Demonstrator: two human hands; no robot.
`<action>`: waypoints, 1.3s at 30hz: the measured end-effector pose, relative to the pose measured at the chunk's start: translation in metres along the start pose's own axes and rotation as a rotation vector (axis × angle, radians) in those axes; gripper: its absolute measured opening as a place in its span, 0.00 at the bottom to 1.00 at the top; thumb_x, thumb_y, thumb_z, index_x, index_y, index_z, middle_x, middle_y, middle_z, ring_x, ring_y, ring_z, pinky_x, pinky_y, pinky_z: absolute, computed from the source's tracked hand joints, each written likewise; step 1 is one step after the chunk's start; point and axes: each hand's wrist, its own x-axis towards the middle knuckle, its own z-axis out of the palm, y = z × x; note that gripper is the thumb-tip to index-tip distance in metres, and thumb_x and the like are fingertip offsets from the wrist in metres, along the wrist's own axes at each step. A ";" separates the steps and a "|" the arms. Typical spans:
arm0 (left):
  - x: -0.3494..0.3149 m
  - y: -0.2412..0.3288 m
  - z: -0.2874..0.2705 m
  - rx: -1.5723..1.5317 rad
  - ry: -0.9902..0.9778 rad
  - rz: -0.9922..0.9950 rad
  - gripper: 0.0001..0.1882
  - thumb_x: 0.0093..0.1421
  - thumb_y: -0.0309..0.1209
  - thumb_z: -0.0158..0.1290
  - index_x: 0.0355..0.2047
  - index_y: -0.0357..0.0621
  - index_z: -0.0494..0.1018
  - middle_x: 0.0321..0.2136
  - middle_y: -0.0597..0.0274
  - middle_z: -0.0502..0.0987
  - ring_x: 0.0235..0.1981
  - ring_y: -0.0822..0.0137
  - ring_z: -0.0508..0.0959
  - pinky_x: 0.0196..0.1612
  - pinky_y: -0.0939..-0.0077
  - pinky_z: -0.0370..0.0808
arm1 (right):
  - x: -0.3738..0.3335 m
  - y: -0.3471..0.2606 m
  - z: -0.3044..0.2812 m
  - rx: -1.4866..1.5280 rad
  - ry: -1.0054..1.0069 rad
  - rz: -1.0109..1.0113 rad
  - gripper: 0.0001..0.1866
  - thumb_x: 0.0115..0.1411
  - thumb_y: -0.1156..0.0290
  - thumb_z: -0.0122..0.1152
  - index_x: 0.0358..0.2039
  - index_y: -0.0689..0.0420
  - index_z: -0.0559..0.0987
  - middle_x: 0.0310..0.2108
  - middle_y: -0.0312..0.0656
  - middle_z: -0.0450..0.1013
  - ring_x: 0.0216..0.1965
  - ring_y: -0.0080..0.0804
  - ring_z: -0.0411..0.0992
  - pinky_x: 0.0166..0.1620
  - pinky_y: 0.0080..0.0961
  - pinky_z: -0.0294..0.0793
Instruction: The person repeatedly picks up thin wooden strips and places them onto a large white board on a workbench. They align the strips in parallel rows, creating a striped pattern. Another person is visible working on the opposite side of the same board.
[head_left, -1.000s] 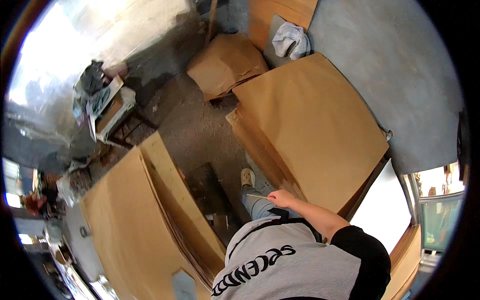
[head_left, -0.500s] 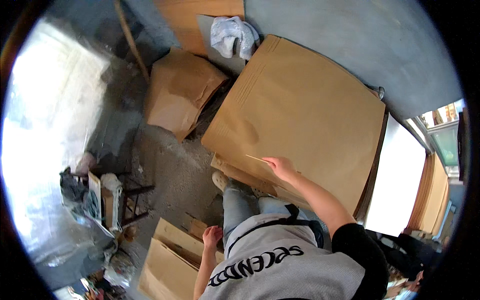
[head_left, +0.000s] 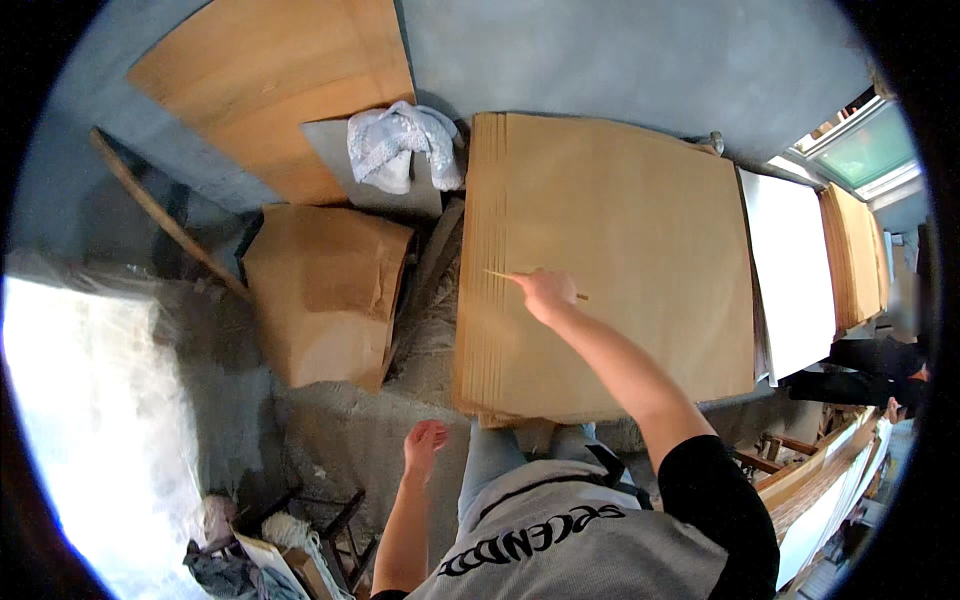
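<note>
One stick (head_left: 499,273) in right hand (head_left: 548,292), black lettering (head_left: 522,546) across grey shirt (head_left: 620,565)

Grey shirt (head_left: 622,560), black sleeves (head_left: 715,500)

Left of the sheet stack (head_left: 630,220) lies cardboard (head_left: 325,285) (towel (head_left: 385,150) behind it); right, a panel (head_left: 795,265).

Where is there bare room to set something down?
Bare: the brown sheet stack, from the right hand over to the white panel; floor between the left hand and the brown cardboard. Crowded: lower left, around the dark bundle.
</note>
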 end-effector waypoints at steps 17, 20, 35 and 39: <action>0.053 0.022 -0.070 0.144 -0.048 -0.200 0.07 0.56 0.31 0.45 0.32 0.41 0.68 0.24 0.60 0.74 0.22 0.70 0.74 0.25 0.79 0.71 | 0.020 -0.004 0.022 0.193 0.009 0.275 0.11 0.56 0.67 0.42 0.36 0.47 0.74 0.24 0.43 0.71 0.25 0.38 0.71 0.28 0.35 0.70; 0.061 0.003 -0.079 0.039 -0.048 -0.094 0.08 0.56 0.31 0.45 0.33 0.41 0.68 0.25 0.61 0.74 0.25 0.69 0.74 0.27 0.79 0.71 | 0.019 0.045 0.052 0.182 0.137 0.211 0.12 0.55 0.66 0.44 0.24 0.58 0.75 0.22 0.44 0.71 0.23 0.37 0.70 0.26 0.36 0.70; 0.054 0.045 0.098 1.472 -0.664 0.870 0.21 0.53 0.31 0.43 0.49 0.45 0.60 0.52 0.62 0.59 0.54 0.63 0.59 0.50 0.64 0.61 | 0.031 0.074 0.110 0.133 0.366 0.124 0.14 0.54 0.71 0.42 0.40 0.56 0.72 0.29 0.48 0.72 0.32 0.39 0.72 0.31 0.32 0.71; 0.062 0.037 0.096 1.693 -0.721 0.784 0.26 0.53 0.32 0.43 0.53 0.47 0.55 0.57 0.66 0.53 0.58 0.67 0.53 0.54 0.64 0.57 | 0.007 0.008 0.023 0.176 -0.016 0.249 0.21 0.50 0.77 0.44 0.44 0.44 0.72 0.29 0.46 0.72 0.29 0.40 0.72 0.30 0.33 0.72</action>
